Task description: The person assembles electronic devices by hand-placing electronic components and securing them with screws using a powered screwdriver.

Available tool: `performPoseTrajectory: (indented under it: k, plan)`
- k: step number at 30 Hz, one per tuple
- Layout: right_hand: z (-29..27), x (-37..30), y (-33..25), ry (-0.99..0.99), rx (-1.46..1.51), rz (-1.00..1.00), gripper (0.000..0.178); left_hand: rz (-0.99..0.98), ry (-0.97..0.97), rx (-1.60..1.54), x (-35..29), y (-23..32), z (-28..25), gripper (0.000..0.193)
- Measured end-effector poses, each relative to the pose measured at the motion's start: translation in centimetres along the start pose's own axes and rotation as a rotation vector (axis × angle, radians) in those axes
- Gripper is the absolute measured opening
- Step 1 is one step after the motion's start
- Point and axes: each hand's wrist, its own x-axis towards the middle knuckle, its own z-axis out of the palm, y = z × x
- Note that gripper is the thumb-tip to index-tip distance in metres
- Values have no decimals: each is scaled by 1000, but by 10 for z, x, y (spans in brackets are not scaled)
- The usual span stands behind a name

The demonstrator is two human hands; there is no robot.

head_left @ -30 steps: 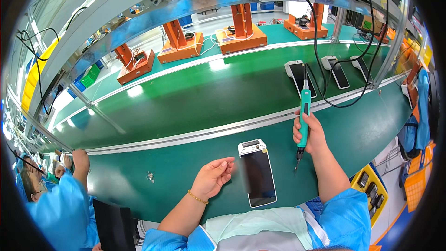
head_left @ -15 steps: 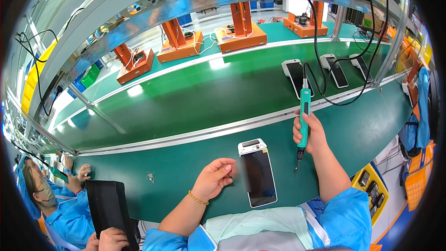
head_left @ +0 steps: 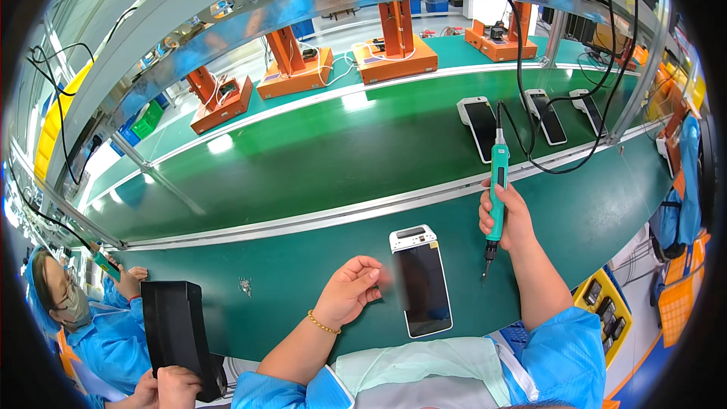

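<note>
A teal electric screwdriver (head_left: pixel 497 189) is gripped in my right hand (head_left: pixel 512 216), its bit pointing down over the table to the right of a white handheld terminal (head_left: pixel 430 288). The terminal lies flat with its dark screen up and its slotted head away from me. My left hand (head_left: pixel 350 290), with a gold bead bracelet at the wrist, is closed in a pinch beside the terminal's left edge. A blurred patch lies between those fingertips and the screen, so what they hold, if anything, is hidden. A small pile of screws (head_left: pixel 245 286) lies farther left on the green table.
Three similar terminals (head_left: pixel 480 129) lie on the green conveyor beyond a metal rail (head_left: pixel 303 221). A black cable (head_left: pixel 545 168) loops down to the screwdriver. At lower left, another person's hands hold a black tray (head_left: pixel 173 318); a co-worker (head_left: pixel 76 310) sits beyond. A yellow bin (head_left: pixel 606 307) stands lower right.
My left fingertips have shifted slightly; my right hand and screwdriver stay nearly in place. The co-worker's green screwdriver has moved up, and the black tray has shifted a little.
</note>
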Motion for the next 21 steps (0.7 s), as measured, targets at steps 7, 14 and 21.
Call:
performPoseTrajectory:
  k: [7,14,21]
  plan:
    - [1,1,0,6,-11,6,34,11,-38,-30,2,-1,-1,10]
    - [1,-1,0,7,-4,11,34,-153,-190,-481,-9,-3,14,12]
    - [1,0,0,2,-18,9,35,-176,-300,-555,-24,0,42,13]
